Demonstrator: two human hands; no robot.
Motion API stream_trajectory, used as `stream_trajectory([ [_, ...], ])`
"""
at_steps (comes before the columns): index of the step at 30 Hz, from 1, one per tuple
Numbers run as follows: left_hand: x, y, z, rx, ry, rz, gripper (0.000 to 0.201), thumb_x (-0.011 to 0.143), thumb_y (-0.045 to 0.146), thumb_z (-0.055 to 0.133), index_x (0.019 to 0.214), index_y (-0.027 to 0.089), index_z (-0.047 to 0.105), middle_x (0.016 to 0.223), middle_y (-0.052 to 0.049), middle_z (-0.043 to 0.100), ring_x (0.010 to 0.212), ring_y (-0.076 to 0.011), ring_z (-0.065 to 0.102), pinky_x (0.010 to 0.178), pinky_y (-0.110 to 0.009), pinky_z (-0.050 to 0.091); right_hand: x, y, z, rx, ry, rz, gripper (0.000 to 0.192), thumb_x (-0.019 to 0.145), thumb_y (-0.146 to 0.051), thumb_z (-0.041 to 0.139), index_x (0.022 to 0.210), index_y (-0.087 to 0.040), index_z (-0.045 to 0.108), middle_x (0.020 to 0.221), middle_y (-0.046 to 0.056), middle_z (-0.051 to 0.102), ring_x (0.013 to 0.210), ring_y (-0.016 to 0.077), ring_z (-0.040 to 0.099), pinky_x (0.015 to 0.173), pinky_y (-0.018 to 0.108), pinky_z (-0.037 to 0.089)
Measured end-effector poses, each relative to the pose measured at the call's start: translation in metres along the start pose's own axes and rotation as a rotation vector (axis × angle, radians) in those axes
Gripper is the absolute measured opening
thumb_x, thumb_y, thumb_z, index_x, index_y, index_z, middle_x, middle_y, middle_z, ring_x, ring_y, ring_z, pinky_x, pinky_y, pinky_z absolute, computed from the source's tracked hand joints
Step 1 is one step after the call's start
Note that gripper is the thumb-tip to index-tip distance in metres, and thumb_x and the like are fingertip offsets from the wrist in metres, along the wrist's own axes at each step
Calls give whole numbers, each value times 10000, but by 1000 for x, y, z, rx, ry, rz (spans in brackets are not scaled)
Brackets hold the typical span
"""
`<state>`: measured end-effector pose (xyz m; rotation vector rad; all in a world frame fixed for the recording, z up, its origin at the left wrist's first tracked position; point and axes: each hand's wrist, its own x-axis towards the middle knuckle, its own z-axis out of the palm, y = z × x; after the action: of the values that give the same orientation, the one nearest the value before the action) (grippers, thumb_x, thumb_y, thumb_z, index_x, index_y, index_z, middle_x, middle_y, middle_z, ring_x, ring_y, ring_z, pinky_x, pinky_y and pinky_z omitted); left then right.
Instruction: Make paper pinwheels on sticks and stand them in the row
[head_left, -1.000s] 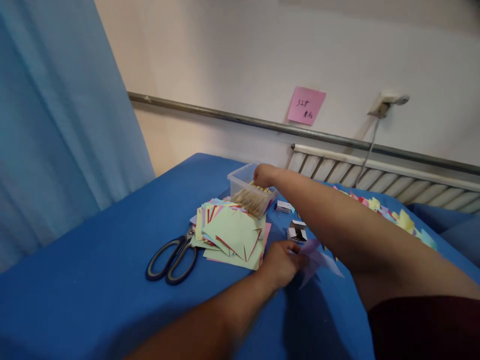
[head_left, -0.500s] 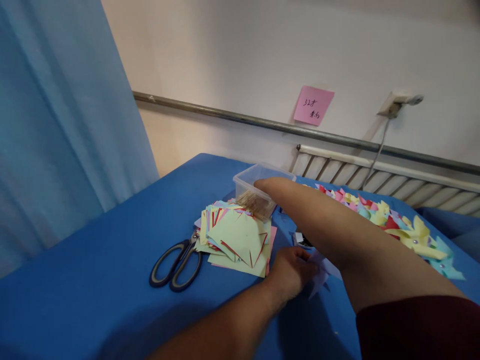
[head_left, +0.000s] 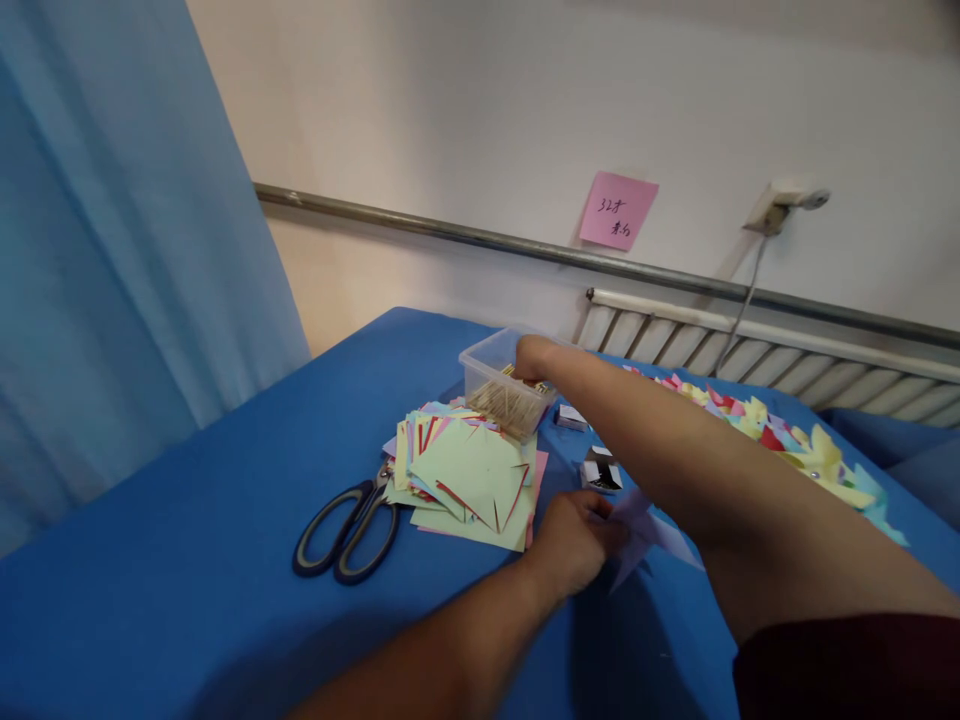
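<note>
My left hand (head_left: 574, 540) is closed, pinching a light purple paper pinwheel (head_left: 645, 530) low over the blue tabletop. My right hand (head_left: 536, 360) reaches across into a clear plastic box (head_left: 480, 375) of thin wooden sticks (head_left: 510, 400). Its fingers point down among the sticks and are mostly hidden, so their grip does not show. Between my two hands lie a small open box with dark contents (head_left: 600, 470) and another small white box (head_left: 571, 417).
A stack of cut coloured paper (head_left: 472, 475) lies left of my left hand, beside dark-handled scissors (head_left: 349, 530). Finished paper pinwheels (head_left: 817, 465) spread along the right side. Behind the table are a radiator (head_left: 675, 340), a wall pipe (head_left: 450, 233) and a blue curtain (head_left: 135, 220).
My right hand has lowered into the box of sticks, with its fingers now curled down. The small boxes show more fully below my right forearm. My left hand keeps the purple pinwheel.
</note>
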<state>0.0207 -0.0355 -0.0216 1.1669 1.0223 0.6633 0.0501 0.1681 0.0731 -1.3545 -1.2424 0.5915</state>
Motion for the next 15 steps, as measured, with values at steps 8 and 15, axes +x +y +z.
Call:
stream_trajectory([
  [8,9,3,-1,-82,117,76,137,582,265,687,646,165,618,540,11,597,494,-133,526,511,-251,415,-76,-36,-104,58,-177,-75,283,838,-139,513,1119,-161,531,713,-1,661,472,84,555,451,191,414],
  [15,17,10,-9,-139,270,183,252,584,352,732,686,154,613,596,4,619,537,-129,563,568,-249,470,-220,23,-155,376,-267,240,296,838,-471,544,926,-192,503,565,-80,477,373,47,369,347,160,284],
])
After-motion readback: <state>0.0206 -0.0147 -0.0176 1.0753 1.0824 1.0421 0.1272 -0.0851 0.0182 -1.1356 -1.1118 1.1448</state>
